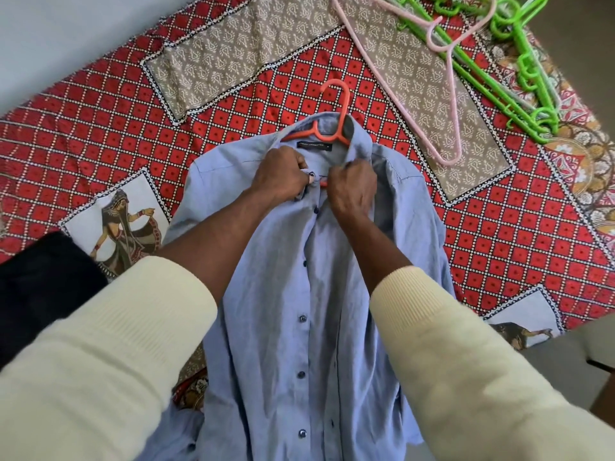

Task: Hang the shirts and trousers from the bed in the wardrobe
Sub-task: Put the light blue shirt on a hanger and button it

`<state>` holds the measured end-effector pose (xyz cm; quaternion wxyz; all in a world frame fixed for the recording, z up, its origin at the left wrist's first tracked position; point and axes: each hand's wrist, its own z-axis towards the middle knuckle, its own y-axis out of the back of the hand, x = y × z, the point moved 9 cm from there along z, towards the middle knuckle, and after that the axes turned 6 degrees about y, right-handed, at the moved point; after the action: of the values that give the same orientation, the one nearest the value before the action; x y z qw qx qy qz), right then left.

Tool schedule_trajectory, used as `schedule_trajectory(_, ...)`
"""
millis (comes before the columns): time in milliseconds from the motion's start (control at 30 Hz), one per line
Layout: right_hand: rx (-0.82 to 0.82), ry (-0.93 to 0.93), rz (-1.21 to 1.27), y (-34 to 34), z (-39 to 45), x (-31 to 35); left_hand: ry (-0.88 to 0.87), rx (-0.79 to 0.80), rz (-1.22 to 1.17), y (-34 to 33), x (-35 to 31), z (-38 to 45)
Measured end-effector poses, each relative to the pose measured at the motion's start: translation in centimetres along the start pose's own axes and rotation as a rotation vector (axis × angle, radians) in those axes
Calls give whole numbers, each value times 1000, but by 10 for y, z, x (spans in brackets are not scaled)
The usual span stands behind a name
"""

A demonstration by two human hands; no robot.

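Head view: blue shirt (299, 294) is lying centre on the red patterned bedspread (100, 128), orange hanger (329, 128) sitting inside its collar. Left hand (279, 174) and right hand (352, 188) are both pinching the placket below the collar, fingers curled. Pink hanger (446, 78) and green hangers (519, 61) are lying at one o'clock; dark garment (43, 277) is resting at nine o'clock, grey wall (66, 34) at eleven.

Cream ribbed sleeves (109, 344) — bare forearms.

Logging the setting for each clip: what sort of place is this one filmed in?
Most likely a bedroom at home. A bed with a red patterned bedspread fills the view, a blue button-up shirt lies on it over an orange hanger, and spare green hangers and a pink hanger lie nearby.
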<state>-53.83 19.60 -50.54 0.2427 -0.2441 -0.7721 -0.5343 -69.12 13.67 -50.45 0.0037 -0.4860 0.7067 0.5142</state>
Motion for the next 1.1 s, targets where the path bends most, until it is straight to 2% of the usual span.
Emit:
schedule_trajectory(100, -72, -137, 284, 4, -16, -20, 76, -15, -4, 3, 0, 2)
schedule_trajectory(233, -63, -333, 614, -16, -36, -36, 104, 47, -22, -3, -3, 4)
schedule_trajectory(300, -11, -455, 829, -31, -40, -38, 130, 90, -69, -6, -1, 2)
schedule_trajectory(367, 50, -468, 923, -39, -42, -36, 155, 109, -117, -6, 2, -2)
schedule_trajectory(433, 75, -415, 929, -38, -42, -34, 189, 50, -167, 1, 6, -4)
schedule_trajectory(533, 56, -268, 764, -35, -39, -34, 256, -78, -175, 7, 11, -7)
schedule_trajectory(600, 51, -204, 700, -36, -39, -30, 282, -72, -240, 0, 11, -8)
schedule_trajectory(733, 81, -243, 763, -41, -39, -29, 328, -56, -350, -9, 11, -14)
schedule_trajectory(933, 70, -303, 850, -46, -42, -34, 304, -202, -188, -2, 1, -24)
schedule_trajectory(1100, 48, -363, 901, -44, -39, -34, 308, -121, -309, -16, 10, -20)
